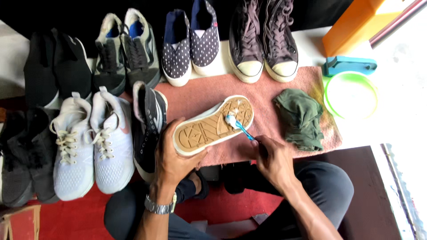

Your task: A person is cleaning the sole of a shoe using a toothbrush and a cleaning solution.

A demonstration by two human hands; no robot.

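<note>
Shoe (213,126) sole-up, tan tread, white rim, over pink towel; blue toothbrush (238,126) bristles on foamy forefoot.

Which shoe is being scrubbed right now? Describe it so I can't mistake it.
Find the pink towel at centre. Above its near edge, the left hand holds a shoe sole-up. It alone shows a tan patterned sole, with a blue toothbrush on it.
</note>
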